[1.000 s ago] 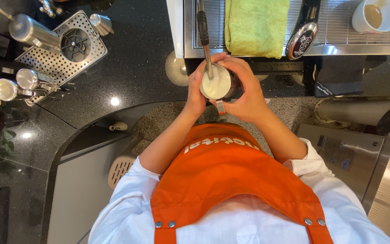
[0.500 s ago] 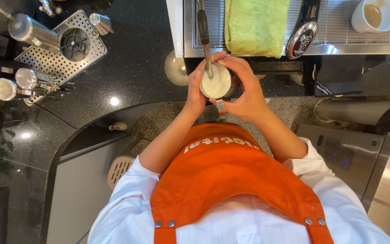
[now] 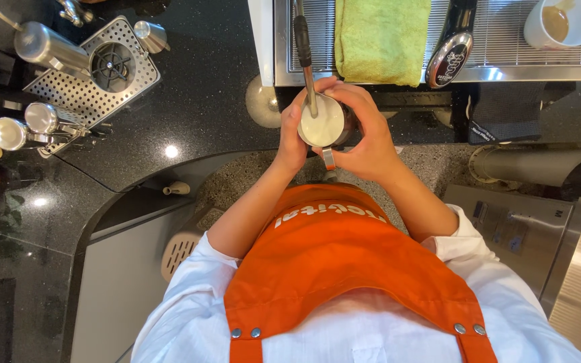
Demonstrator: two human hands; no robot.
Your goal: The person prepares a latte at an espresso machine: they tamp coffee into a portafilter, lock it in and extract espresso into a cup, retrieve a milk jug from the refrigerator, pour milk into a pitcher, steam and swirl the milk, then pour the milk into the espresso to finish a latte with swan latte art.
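Observation:
A steel milk pitcher [image 3: 324, 124] full of white milk is cupped between both my hands in front of the espresso machine. My left hand [image 3: 290, 131] wraps its left side, my right hand [image 3: 366, 131] covers its right side and handle. The machine's steam wand [image 3: 306, 64] comes down from above and its tip dips into the milk near the pitcher's left rim. I wear an orange apron [image 3: 337, 269] over a white shirt.
A green cloth [image 3: 381, 37] lies on the machine's drip tray grate [image 3: 506, 40], beside a portafilter handle [image 3: 452, 57] and a white cup [image 3: 563, 23] holding coffee. A perforated rinser tray [image 3: 92, 77] and several steel pitchers [image 3: 42, 47] stand at the left on the black counter [image 3: 196, 101].

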